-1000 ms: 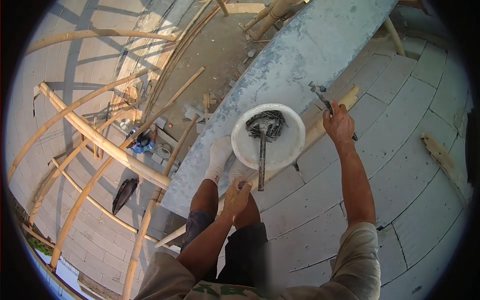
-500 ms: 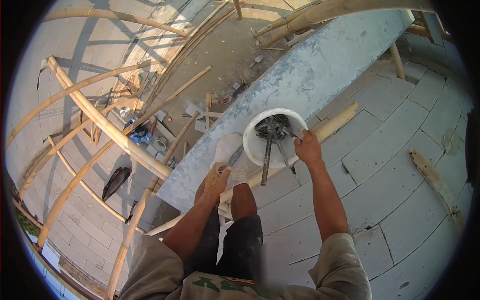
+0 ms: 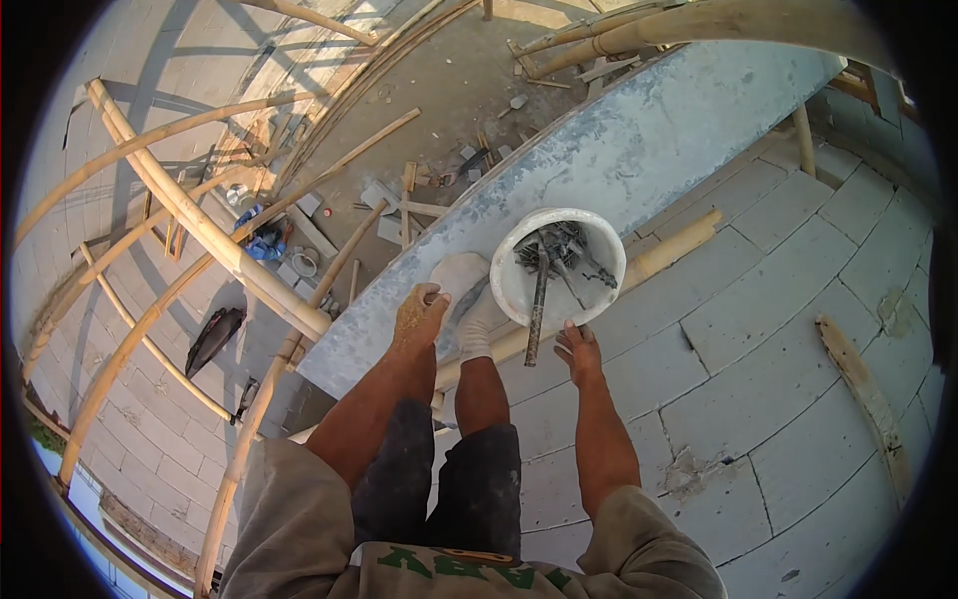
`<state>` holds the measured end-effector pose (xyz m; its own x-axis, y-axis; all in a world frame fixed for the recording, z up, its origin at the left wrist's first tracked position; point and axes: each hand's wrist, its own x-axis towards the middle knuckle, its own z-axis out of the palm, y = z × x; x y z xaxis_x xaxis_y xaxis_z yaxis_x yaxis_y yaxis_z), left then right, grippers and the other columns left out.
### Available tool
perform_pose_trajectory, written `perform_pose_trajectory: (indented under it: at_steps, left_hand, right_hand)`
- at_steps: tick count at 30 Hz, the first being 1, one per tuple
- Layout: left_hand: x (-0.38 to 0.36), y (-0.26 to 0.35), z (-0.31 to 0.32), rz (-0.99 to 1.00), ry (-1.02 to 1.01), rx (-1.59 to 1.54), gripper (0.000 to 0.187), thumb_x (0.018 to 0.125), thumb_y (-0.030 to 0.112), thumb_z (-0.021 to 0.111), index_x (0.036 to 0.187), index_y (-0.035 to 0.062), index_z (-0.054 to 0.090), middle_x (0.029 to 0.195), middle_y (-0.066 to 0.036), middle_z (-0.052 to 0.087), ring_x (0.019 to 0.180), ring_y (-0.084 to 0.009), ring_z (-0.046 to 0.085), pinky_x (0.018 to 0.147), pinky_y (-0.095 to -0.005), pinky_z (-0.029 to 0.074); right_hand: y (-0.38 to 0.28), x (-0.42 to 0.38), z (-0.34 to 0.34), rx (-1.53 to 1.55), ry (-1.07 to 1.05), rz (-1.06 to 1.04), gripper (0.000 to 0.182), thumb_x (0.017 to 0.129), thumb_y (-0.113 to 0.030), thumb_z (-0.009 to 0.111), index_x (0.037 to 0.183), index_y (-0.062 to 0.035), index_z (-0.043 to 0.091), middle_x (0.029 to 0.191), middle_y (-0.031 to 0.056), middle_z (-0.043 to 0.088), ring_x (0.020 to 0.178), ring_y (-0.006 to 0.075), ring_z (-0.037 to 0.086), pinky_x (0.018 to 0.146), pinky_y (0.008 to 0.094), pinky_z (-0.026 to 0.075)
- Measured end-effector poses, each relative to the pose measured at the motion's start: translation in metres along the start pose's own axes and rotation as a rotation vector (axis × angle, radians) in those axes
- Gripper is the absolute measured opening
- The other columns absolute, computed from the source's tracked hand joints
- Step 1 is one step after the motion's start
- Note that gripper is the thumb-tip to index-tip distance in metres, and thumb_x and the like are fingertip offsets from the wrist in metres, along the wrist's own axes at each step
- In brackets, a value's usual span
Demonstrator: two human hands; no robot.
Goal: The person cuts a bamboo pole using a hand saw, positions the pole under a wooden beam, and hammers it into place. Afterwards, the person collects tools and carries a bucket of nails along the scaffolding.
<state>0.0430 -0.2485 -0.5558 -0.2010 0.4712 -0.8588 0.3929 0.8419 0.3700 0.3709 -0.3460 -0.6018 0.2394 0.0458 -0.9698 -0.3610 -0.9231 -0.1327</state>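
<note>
My left hand (image 3: pixel 420 317) is over the plank beside my left foot, its fingers curled in; what they hold, if anything, I cannot make out. At the near rim of a white bucket (image 3: pixel 507 277), my right hand (image 3: pixel 579 351) has its fingers apart and nothing in them. The bucket stands on the grey, mortar-stained plank (image 3: pixel 609 150). Inside it lies a tangle of dark metal pieces (image 3: pixel 559 248). A dark, rod-like handle (image 3: pixel 537 314) leans out over the near rim. My feet, in pale coverings (image 3: pixel 475 334), are just left of the bucket.
Bamboo poles (image 3: pixel 200 225) form scaffolding on the left, and a thick pole (image 3: pixel 679 250) runs beside the plank. Pale block walling (image 3: pixel 738 399) fills the right side. Far below, wood scraps and blocks (image 3: pixel 384 195) litter the ground. A dark bag-like object (image 3: pixel 215 339) lies lower left.
My right hand has let go of a tool handle at the bucket's right side and moved down to its near rim. My left hand has shifted slightly up and left.
</note>
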Motion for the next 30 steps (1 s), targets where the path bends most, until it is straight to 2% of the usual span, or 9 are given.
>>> perform_pose_trajectory:
  at_steps: [4,7,8,11,14,20,22,24,30]
  left_hand:
    - [-0.007,0.018,0.028,0.115,-0.089,-0.044,0.046,0.09,0.033,0.066,0.121,-0.0005,0.062,0.112,-0.021,0.068,0.104,-0.0294,0.066,0.091,-0.0374,0.05]
    - [-0.029,0.007,0.014,0.083,-0.116,0.001,0.044,0.09,0.034,0.064,0.119,0.0005,0.063,0.113,-0.021,0.067,0.103,-0.0326,0.066,0.091,-0.0392,0.05]
    - [-0.036,0.0,0.007,0.055,-0.129,0.018,0.044,0.09,0.035,0.064,0.118,0.0012,0.063,0.115,-0.021,0.067,0.103,-0.0334,0.066,0.092,-0.0399,0.05]
    - [-0.051,-0.049,-0.032,0.368,-0.125,0.391,0.04,0.09,0.037,0.061,0.114,0.0053,0.067,0.115,-0.018,0.067,0.104,-0.0365,0.065,0.092,-0.0435,0.05]
    - [-0.094,-0.013,-0.096,0.133,-0.016,0.334,0.037,0.088,0.038,0.06,0.108,0.0085,0.07,0.112,-0.017,0.068,0.105,-0.0383,0.065,0.091,-0.046,0.05]
    - [-0.148,0.015,-0.187,0.117,0.244,0.072,0.038,0.088,0.039,0.062,0.106,0.0065,0.069,0.102,-0.02,0.069,0.099,-0.0389,0.065,0.086,-0.0467,0.05]
    - [-0.168,0.015,-0.196,0.1,0.357,-0.053,0.038,0.087,0.039,0.062,0.105,0.0065,0.069,0.101,-0.019,0.069,0.098,-0.0393,0.065,0.085,-0.0467,0.05]
    - [-0.171,0.001,-0.187,0.073,0.482,-0.129,0.036,0.083,0.038,0.062,0.101,0.0076,0.07,0.102,-0.02,0.071,0.099,-0.0391,0.067,0.087,-0.0466,0.051]
    - [-0.258,0.02,-0.183,-0.002,0.536,-0.44,0.035,0.081,0.036,0.064,0.102,0.0079,0.07,0.102,-0.021,0.071,0.101,-0.0393,0.066,0.088,-0.0467,0.051]
  right_hand:
    - [0.029,0.05,0.042,0.507,-0.006,0.052,0.065,0.09,-0.019,0.073,0.144,-0.0073,0.04,0.127,0.0105,0.058,0.111,0.0276,0.062,0.094,0.0473,0.055]
    - [0.028,0.06,0.048,0.596,0.001,0.09,0.053,0.089,-0.006,0.068,0.137,-0.0067,0.045,0.126,0.0107,0.059,0.113,0.0283,0.062,0.093,0.0455,0.057]
    - [0.024,0.057,0.045,0.568,-0.018,0.077,0.049,0.088,-0.003,0.066,0.134,-0.006,0.048,0.124,0.0113,0.059,0.111,0.0284,0.062,0.092,0.045,0.058]
    - [-0.004,0.09,0.009,0.415,0.012,0.1,0.043,0.086,0.0,0.063,0.127,-0.0032,0.053,0.12,0.0134,0.059,0.106,0.0302,0.063,0.088,0.0462,0.058]
    - [-0.076,0.043,0.007,0.177,0.07,0.049,0.042,0.083,0.001,0.063,0.124,-0.0003,0.054,0.117,0.0157,0.058,0.104,0.0327,0.063,0.085,0.049,0.058]
    - [-0.167,-0.132,-0.047,-0.055,0.037,-0.073,0.056,0.079,0.003,0.061,0.133,0.0018,0.045,0.122,0.0179,0.057,0.108,0.0372,0.062,0.09,0.0505,0.059]
    - [-0.197,-0.174,-0.058,-0.175,0.064,-0.16,0.053,0.078,0.0,0.063,0.129,0.0012,0.049,0.119,0.0172,0.058,0.107,0.0343,0.063,0.087,0.048,0.06]
    - [-0.218,-0.176,-0.081,-0.246,0.037,-0.177,0.052,0.076,-0.001,0.064,0.127,-0.0001,0.051,0.115,0.0156,0.061,0.102,0.0331,0.065,0.084,0.0481,0.06]
    - [-0.311,-0.164,-0.057,-0.481,-0.036,-0.315,0.047,0.076,0.001,0.063,0.122,-0.0029,0.054,0.111,0.0146,0.062,0.092,0.033,0.066,0.075,0.048,0.06]
